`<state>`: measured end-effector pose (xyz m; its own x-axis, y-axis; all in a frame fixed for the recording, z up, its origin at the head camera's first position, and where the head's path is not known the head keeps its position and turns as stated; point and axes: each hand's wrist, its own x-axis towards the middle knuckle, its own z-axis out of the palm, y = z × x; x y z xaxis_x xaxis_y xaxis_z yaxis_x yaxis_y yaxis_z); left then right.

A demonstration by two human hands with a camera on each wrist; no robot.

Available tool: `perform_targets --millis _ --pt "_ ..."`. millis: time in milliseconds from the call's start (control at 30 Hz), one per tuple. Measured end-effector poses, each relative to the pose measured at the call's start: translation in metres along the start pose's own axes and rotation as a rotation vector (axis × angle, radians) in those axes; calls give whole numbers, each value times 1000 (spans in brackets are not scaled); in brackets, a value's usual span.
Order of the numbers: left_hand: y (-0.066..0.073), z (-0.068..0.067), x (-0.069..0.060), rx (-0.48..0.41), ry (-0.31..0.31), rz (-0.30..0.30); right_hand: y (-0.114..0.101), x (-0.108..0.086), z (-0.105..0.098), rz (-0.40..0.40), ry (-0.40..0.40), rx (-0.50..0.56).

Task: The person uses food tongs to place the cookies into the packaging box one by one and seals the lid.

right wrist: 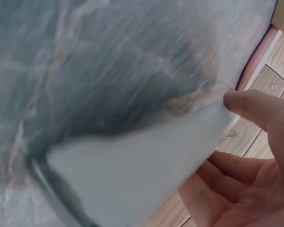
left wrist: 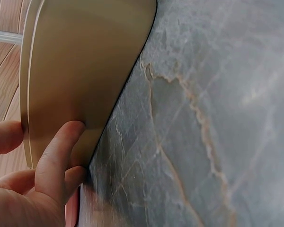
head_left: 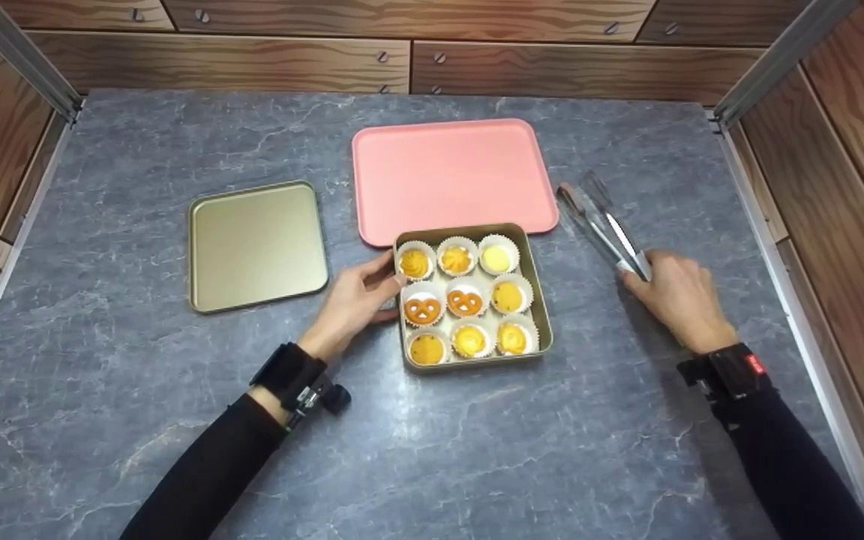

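My left hand (head_left: 353,304) is at the left side of a gold square tin (head_left: 544,315), its fingertips touching the outer wall and rim. In the left wrist view, the fingers (left wrist: 57,156) rest against the tin's side wall (left wrist: 85,61). Inside the tin sit several white paper cups with cookies, among them a pretzel-shaped cookie (head_left: 465,301) and a swirled cookie (head_left: 414,263). To the right, my right hand (head_left: 679,296) grips the tongs (head_left: 612,229) by their near end, with the tips on the tabletop. The right wrist view shows the tongs' pale handle (right wrist: 132,165) between thumb and fingers.
A pink tray (head_left: 451,176) lies just behind the tin. The gold lid (head_left: 258,247) lies flat on the left of the grey marbled tabletop (head_left: 432,465). Wood-patterned panels (head_left: 252,64) with metal frame bars bound the back and sides.
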<state>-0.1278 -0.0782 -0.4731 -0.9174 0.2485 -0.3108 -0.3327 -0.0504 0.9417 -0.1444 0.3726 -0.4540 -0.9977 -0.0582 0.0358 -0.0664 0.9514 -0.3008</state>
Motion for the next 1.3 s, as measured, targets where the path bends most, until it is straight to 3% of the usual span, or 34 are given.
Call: perform_targets --millis 300,467,600,733,833,1067,1200,1300 --pt "0 0 0 19 -6 8 -1 0 -4 0 -19 -27" --pt "1 2 1 125 1 27 -12 -5 -10 3 107 -4" --pt "1 2 -1 325 32 90 -30 -8 -8 -115 269 40" --pt "5 -4 -5 605 91 202 -48 -6 -4 -238 372 106" --pt "13 -16 -9 780 139 294 -59 -3 -2 -258 377 164" --pt "26 -62 -14 1016 330 471 -80 3 0 -247 302 272" --pt "29 -91 -13 1072 409 473 -87 4 2 -241 284 296" --pt "31 -117 -11 1124 472 423 -91 2 3 -243 274 298"
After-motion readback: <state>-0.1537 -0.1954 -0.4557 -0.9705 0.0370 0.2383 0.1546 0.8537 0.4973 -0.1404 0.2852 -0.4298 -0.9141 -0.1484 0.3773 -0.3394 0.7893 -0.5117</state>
